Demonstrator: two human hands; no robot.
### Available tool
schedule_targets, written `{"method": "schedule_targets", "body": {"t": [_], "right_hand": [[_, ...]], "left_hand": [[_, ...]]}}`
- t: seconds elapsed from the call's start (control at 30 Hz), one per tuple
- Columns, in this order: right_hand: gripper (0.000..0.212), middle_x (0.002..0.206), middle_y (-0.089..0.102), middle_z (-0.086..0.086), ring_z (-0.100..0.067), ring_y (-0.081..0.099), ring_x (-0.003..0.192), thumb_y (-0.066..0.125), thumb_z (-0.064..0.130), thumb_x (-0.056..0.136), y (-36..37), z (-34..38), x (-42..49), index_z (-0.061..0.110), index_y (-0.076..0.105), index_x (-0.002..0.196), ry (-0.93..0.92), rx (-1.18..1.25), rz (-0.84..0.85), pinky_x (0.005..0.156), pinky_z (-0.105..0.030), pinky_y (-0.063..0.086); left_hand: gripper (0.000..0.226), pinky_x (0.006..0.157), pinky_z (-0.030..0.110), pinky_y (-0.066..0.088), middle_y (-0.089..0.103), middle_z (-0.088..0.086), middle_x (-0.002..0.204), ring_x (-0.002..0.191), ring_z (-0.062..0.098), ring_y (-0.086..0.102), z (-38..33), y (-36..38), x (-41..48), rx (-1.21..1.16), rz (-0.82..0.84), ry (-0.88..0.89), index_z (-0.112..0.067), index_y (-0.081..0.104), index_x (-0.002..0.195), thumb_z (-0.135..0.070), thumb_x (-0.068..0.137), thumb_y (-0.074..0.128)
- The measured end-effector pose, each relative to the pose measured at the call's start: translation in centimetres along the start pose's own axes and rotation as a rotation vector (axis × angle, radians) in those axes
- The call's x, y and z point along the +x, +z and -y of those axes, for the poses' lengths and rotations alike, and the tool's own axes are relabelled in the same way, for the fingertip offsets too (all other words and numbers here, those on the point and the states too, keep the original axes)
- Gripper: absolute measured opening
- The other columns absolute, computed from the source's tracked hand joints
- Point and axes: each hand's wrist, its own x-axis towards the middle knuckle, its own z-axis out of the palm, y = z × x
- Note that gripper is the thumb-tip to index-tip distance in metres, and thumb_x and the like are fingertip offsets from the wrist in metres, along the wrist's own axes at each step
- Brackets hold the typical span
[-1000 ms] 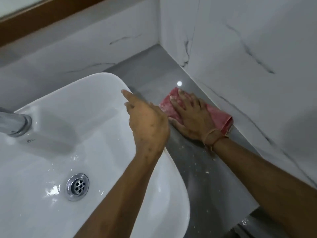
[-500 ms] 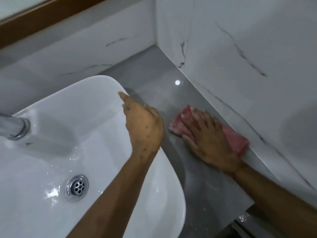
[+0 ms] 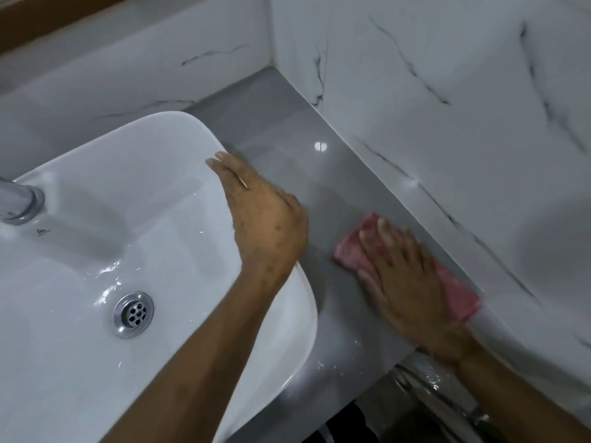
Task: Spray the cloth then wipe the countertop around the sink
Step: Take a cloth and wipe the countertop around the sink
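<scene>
A pink cloth (image 3: 351, 249) lies flat on the grey countertop (image 3: 287, 132), to the right of the white sink (image 3: 134, 161) and near the side wall. My right hand (image 3: 406, 282) presses down on the cloth with its fingers spread, covering its middle. My left hand (image 3: 265, 219) rests on the sink's right rim with the fingers loosely extended, and it holds nothing. No spray bottle is in view.
A chrome tap (image 3: 19, 203) stands at the sink's left edge and a metal drain (image 3: 133, 313) sits in the wet basin. White marbled walls (image 3: 447, 107) close off the counter at the back and right. A shiny metal fitting (image 3: 428, 385) shows below the counter's front edge.
My right hand has slid the cloth along the counter from the back towards the front edge. My left hand has stayed on the sink rim.
</scene>
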Motion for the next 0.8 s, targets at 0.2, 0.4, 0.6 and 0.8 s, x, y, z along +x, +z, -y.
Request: {"method": "schedule_targets", "body": {"t": [0.2, 0.4, 0.6, 0.8], "right_hand": [[0.083, 0.153, 0.031, -0.019, -0.040, 0.029, 0.140, 0.057, 0.053, 0.082, 0.5, 8.8, 0.7, 0.016, 0.020, 0.147, 0.010, 0.127, -0.027, 0.112, -0.058, 0.029], [0.073, 0.162, 0.009, -0.005, -0.038, 0.025, 0.142, 0.031, 0.053, 0.090, 2.0, 4.1, -6.6, 0.030, -0.002, 0.151, -0.098, 0.066, -0.034, 0.115, -0.056, 0.019], [0.066, 0.161, 0.012, -0.013, -0.044, 0.013, 0.144, 0.021, 0.053, 0.094, 0.1, 5.0, -3.1, 0.025, 0.005, 0.151, 0.229, 0.130, 0.001, 0.115, -0.060, 0.020], [0.070, 0.159, 0.019, -0.012, -0.043, 0.031, 0.139, 0.033, 0.053, 0.089, 1.8, 9.1, -11.2, 0.026, 0.012, 0.150, -0.017, 0.144, 0.059, 0.113, -0.059, 0.018]], "left_hand": [[0.081, 0.108, 0.029, 0.030, -0.009, 0.017, 0.162, 0.148, 0.030, 0.016, -0.4, 0.0, 0.0, -0.005, -0.036, -0.037, -0.002, -0.014, 0.149, -0.010, 0.092, 0.044], [0.082, 0.095, 0.026, 0.038, -0.006, 0.017, 0.162, 0.142, 0.033, 0.030, -0.3, -0.2, -0.1, 0.017, -0.039, -0.047, -0.005, -0.014, 0.149, -0.014, 0.093, 0.045], [0.084, 0.083, 0.019, 0.032, -0.005, 0.014, 0.163, 0.133, 0.030, 0.045, -0.4, -0.1, 0.4, -0.008, -0.038, -0.074, -0.008, -0.014, 0.150, -0.016, 0.093, 0.048], [0.085, 0.087, 0.018, 0.032, -0.005, 0.013, 0.163, 0.139, 0.028, 0.038, -0.3, -0.2, 0.2, -0.005, -0.033, -0.063, -0.008, -0.015, 0.150, -0.020, 0.095, 0.049]]}}
